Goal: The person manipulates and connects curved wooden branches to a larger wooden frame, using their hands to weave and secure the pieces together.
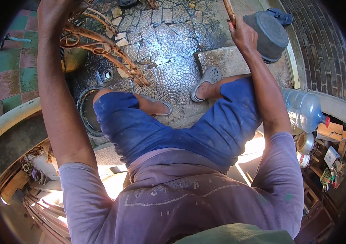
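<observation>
Left hand (pixel 53 12) closed on rusty scrollwork metal frame (pixel 104 51) above the mosaic floor (pixel 169 44). Right hand (pixel 242 34), fingers wrapped round a wooden stick (pixel 229 10), beside an upturned grey pot (pixel 268 34).

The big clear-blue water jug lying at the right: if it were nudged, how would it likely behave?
The water jug lies on its side, so its round body would probably roll if pushed. It looks see-through with no clear water line, so it is likely light for its size, though I cannot confirm that. Smooth plastic walls may be slippery to grip.
</observation>
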`<state>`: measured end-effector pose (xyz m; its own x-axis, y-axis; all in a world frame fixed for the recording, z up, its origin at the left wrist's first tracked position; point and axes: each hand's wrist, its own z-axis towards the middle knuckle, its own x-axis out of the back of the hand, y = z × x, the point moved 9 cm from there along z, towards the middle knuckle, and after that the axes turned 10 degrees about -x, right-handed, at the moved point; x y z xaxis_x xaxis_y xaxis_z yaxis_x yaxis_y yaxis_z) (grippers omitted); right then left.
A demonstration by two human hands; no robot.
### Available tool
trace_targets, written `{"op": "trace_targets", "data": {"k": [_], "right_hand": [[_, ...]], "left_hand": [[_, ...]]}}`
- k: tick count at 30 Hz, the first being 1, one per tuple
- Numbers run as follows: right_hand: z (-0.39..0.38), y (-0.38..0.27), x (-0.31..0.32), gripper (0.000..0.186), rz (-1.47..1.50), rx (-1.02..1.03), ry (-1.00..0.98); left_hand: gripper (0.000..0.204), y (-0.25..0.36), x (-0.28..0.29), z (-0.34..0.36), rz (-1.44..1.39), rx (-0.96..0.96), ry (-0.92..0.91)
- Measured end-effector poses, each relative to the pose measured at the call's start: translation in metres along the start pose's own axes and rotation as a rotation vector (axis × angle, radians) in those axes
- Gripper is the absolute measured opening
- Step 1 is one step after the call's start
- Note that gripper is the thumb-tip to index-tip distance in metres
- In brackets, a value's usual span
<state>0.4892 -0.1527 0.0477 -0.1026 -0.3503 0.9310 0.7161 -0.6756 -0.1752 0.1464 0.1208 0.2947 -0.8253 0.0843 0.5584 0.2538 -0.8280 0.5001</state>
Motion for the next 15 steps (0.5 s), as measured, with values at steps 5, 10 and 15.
{"op": "trace_targets", "data": {"k": [5, 10, 15], "right_hand": [[0.003, -0.009, 0.004, 0.030, 0.019, 0.004, -0.017], [0.019, -0.014, 0.007, 0.035, 0.091, -0.019, 0.070], [0.000, 0.031, -0.008, 0.039, 0.152, -0.086, -0.096]], "left_hand": [[0.023, -0.031, 0.006, 0.008, 0.004, 0.111, -0.047], [0.022, -0.020, -0.002, 0.007, -0.111, 0.034, -0.030], [0.034, -0.054, 0.005, 0.027, 0.023, -0.039, -0.063]]}}
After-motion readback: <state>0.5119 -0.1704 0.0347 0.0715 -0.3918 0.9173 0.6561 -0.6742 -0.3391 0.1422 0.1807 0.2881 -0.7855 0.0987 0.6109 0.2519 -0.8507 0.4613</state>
